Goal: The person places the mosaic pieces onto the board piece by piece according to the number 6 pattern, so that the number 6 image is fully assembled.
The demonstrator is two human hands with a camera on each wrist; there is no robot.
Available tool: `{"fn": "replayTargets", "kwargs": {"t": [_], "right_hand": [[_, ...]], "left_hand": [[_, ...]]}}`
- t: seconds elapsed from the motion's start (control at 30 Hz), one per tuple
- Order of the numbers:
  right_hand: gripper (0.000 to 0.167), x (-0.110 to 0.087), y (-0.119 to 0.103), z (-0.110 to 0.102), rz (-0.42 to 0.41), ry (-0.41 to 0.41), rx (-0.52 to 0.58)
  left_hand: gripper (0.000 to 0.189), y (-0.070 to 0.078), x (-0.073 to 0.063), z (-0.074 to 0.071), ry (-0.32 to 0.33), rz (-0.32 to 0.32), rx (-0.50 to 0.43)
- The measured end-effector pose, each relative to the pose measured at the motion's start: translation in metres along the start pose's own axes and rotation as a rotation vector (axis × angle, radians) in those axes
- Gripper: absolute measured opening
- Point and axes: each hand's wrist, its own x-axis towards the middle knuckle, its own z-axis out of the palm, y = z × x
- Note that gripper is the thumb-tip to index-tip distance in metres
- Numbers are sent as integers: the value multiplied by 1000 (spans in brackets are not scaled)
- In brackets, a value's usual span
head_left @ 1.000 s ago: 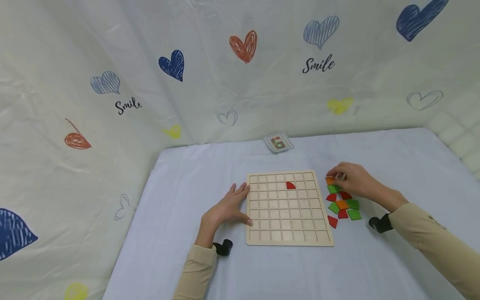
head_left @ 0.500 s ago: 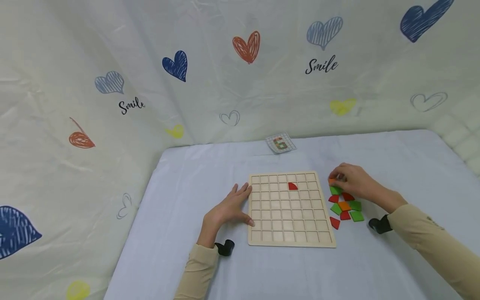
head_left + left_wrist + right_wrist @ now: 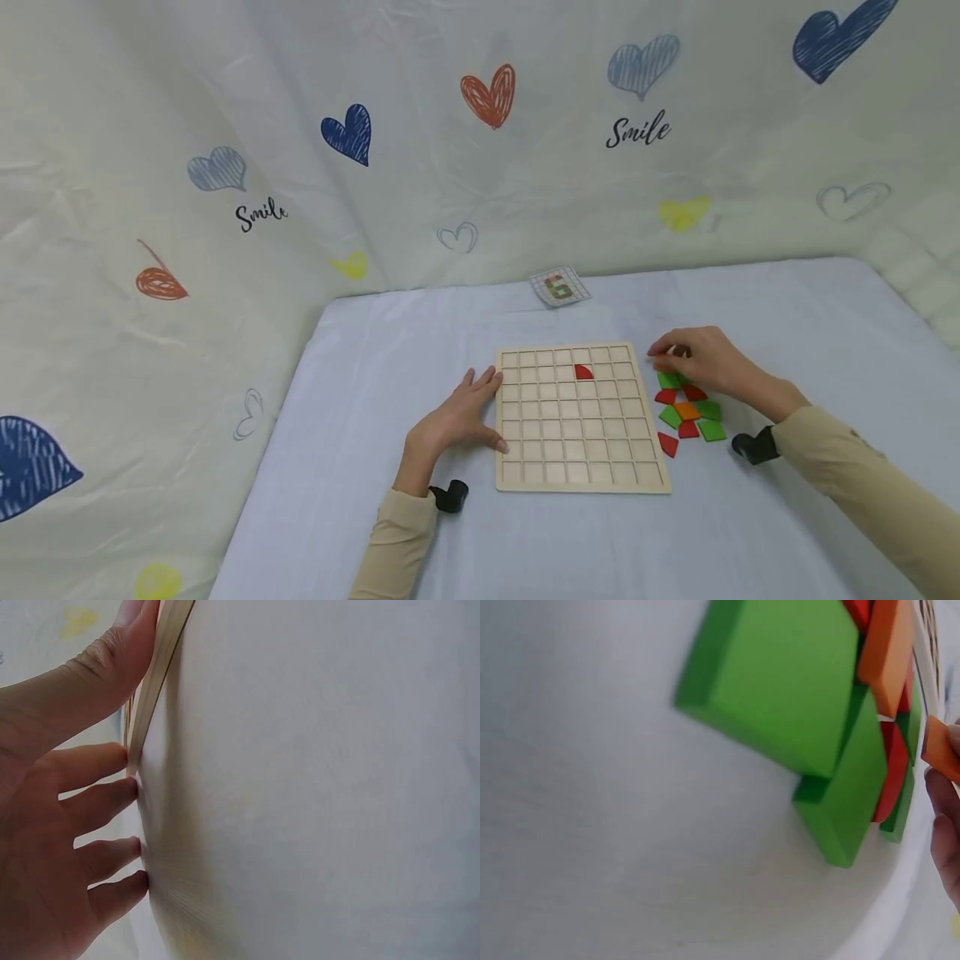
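Observation:
My right hand (image 3: 701, 357) is beside the board's right edge, pinching an orange tile (image 3: 939, 748) between thumb and fingertips in the right wrist view. Below it lies a cluster of tiles: green ones (image 3: 708, 409), red quarter-round ones (image 3: 687, 430) and another orange tile (image 3: 686, 411). The wooden grid board (image 3: 551, 429) lies flat, with one red quarter-round tile (image 3: 583, 372) in a cell of its second row. My left hand (image 3: 459, 415) rests spread along the board's left edge, its thumb touching the edge in the left wrist view.
A small card (image 3: 558, 287) with a coloured pattern on a grid lies at the back edge of the white-covered table (image 3: 405, 350). Behind rises a pale curtain (image 3: 405, 192) printed with hearts. Black wrist cameras (image 3: 450, 496) sit on both wrists.
My right hand, at the top of the tile cluster earlier, has lifted the orange tile and shifted slightly left toward the board. The left hand stays at the board's edge.

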Motion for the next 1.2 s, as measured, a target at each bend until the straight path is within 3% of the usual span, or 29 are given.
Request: {"fn": "replayTargets", "kwargs": {"t": [0.33,0.57,1.2], "right_hand": [[11,9,-15,-1,-23,32,40],[17,16,-26,5,-4,-21,114],[28,39,-51,24,-81,-99,205]], "left_hand": [[117,-1,-1,0,-2,-4,-16],[116,-3,-1,0,-3,10,-14],[116,-2,-2,-2,-3,19,-21]]}}
